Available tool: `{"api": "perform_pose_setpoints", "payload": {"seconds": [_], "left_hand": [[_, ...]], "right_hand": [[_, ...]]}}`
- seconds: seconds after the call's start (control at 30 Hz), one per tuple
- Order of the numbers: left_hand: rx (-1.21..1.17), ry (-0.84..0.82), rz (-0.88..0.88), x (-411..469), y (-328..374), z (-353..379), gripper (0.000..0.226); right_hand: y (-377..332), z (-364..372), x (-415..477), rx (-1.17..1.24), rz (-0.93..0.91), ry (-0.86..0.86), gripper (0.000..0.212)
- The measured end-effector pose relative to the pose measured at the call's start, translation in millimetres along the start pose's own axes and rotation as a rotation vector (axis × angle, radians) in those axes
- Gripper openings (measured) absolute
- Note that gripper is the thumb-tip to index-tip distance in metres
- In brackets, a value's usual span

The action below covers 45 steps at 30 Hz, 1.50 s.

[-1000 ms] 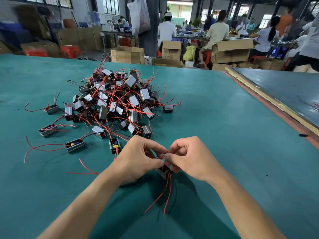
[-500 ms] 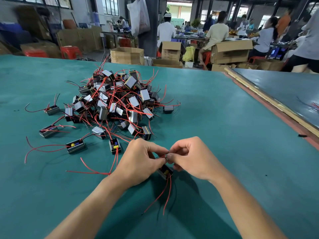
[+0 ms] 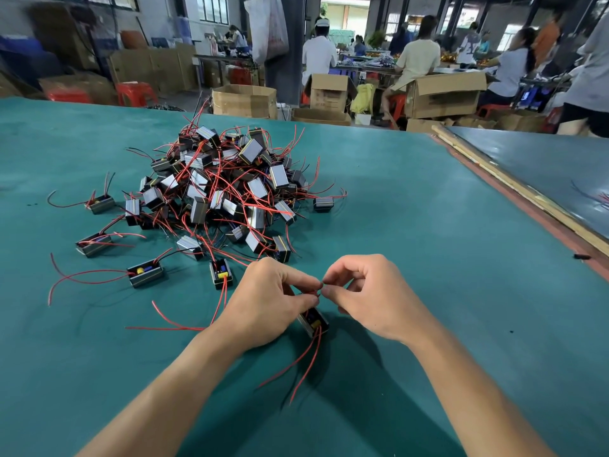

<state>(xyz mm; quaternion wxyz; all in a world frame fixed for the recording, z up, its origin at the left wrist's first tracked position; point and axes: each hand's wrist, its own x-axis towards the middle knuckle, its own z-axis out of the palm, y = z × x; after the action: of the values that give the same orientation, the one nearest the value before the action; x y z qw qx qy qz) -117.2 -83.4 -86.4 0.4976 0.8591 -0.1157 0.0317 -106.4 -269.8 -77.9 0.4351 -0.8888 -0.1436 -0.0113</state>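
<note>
A small black box module (image 3: 314, 322) with a yellow part inside and red wires trailing toward me sits on the green table (image 3: 428, 242), under my left hand (image 3: 267, 303). My left hand's fingers curl over the module and pinch a thin red wire at its tip. My right hand (image 3: 365, 296) meets it fingertip to fingertip, thumb and forefinger pinching the same wire end (image 3: 319, 291). A big pile of like modules (image 3: 227, 189) with tangled red wires lies behind the hands.
Loose modules (image 3: 145, 273) lie singly left of the pile, one (image 3: 221, 274) just left of my left hand. A wooden strip (image 3: 514, 189) edges the table at right. Cardboard boxes (image 3: 244, 100) and seated people stand beyond the far edge.
My hands have stayed over the same module. The right hand's fingers have opened out a little and now pinch the wire tip beside the left fingertips.
</note>
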Motion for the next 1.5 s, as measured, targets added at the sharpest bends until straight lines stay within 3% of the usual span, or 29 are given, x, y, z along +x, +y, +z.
{"api": "perform_pose_setpoints", "payload": {"seconds": [0.4,0.97,1.5], "left_hand": [[-0.052,0.006,-0.072,0.8,-0.7,-0.7,0.020],[0.182,-0.083,0.090,0.9,-3.4,-1.4,0.011],[0.112,-0.110,0.088,1.3,-4.1,0.3,0.010]], "right_hand": [[-3.5,-4.3,-3.4,-0.077,-0.020,-0.032,0.017],[-5.4,-4.6,-4.4,-0.098,-0.049,-0.017,0.023],[-0.6,0.7,-0.2,0.030,-0.079,0.000,0.015]]}}
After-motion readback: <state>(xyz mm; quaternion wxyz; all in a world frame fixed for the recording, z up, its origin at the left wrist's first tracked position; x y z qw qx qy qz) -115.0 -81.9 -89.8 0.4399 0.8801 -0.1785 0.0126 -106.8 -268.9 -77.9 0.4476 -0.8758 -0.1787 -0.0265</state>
